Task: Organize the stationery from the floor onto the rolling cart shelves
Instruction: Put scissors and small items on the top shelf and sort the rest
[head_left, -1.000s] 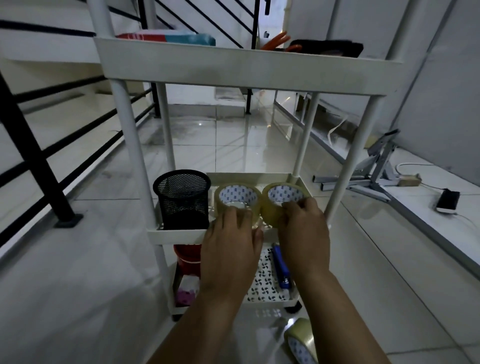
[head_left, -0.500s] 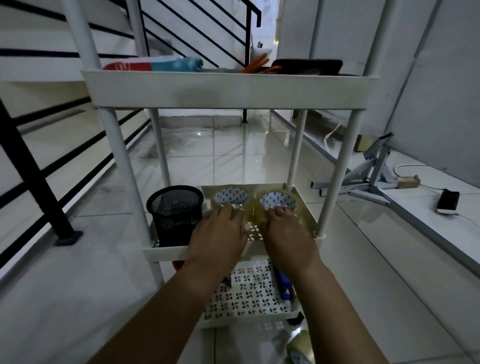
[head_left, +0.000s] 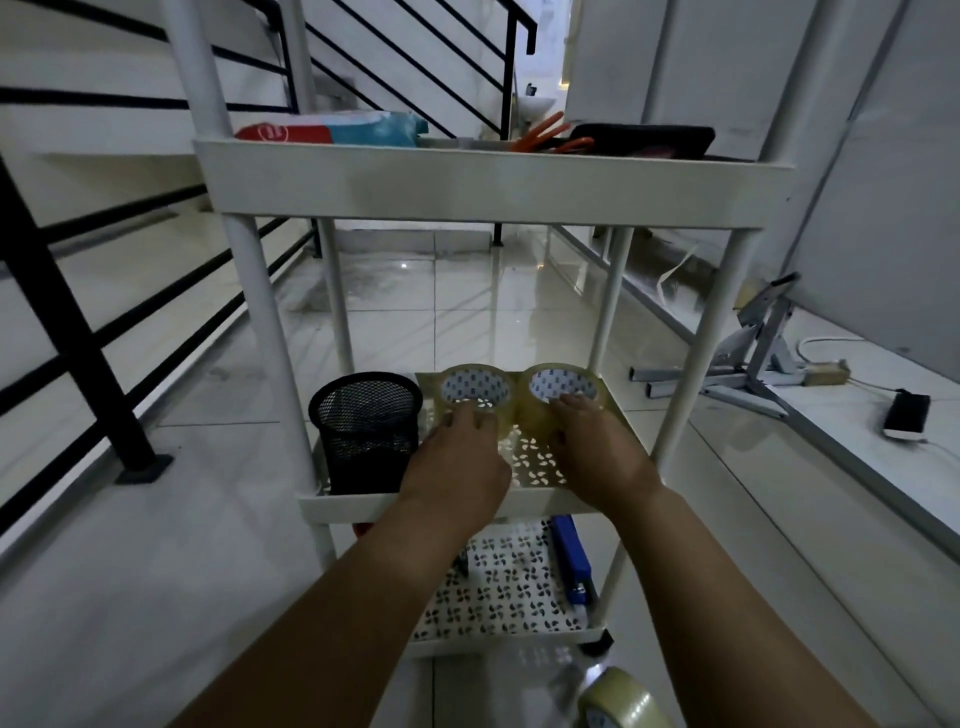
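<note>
1. Landmark: the white rolling cart (head_left: 488, 182) stands on the tiled floor (head_left: 156, 597). It has three tiers, and all positions below are given relative to it.
2. Middle shelf (head_left: 618, 415): two rolls of clear tape lie flat at its far edge, side by side and touching. The left tape roll (head_left: 448, 400) sits near the centre of the shelf. The right tape roll (head_left: 592, 382) sits toward the cart's right rear post.
3. Left hand (head_left: 457, 462): palm down over the middle shelf. The fingertips rest on the near rim of the left tape roll, slightly bent. Whether they pinch the roll or only touch it cannot be told.
4. Right hand (head_left: 597, 457): palm down over the middle shelf. The fingertips rest on the near rim of the right tape roll. Whether they grip it cannot be told.
5. A black mesh pen cup (head_left: 366, 431) stands upright at the left end of the middle shelf, just beside the left hand.
6. Top shelf: a red-and-blue packet (head_left: 337, 130) at left, orange-handled scissors (head_left: 545, 135) at centre, a black flat item (head_left: 644, 140) at right.
7. Bottom shelf (head_left: 498, 592): a blue stapler (head_left: 571, 561) lies along the right side.
8. Floor: a third tape roll (head_left: 621, 699) lies tilted just in front of the cart's right front caster.
</note>
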